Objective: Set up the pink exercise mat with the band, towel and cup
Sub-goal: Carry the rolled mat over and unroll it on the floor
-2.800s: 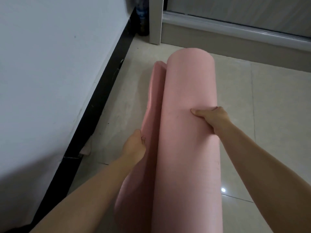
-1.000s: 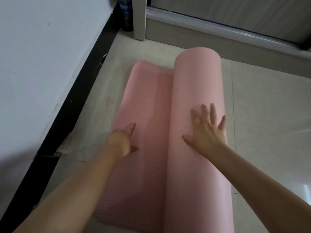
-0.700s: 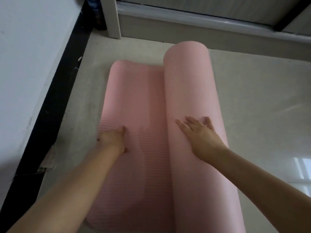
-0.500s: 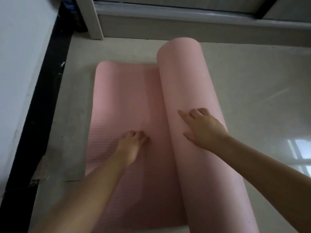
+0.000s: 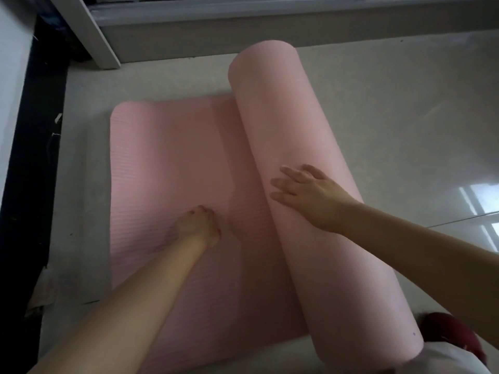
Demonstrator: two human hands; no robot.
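The pink exercise mat is partly unrolled; left hand curled, right hand flat on the roll (band, towel, cup unseen).

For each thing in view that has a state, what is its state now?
pink mat: partly unrolled, flat part on the floor, thick roll remaining on its right.
left hand: pressing down on the flat part.
right hand: open, palm resting on the roll.
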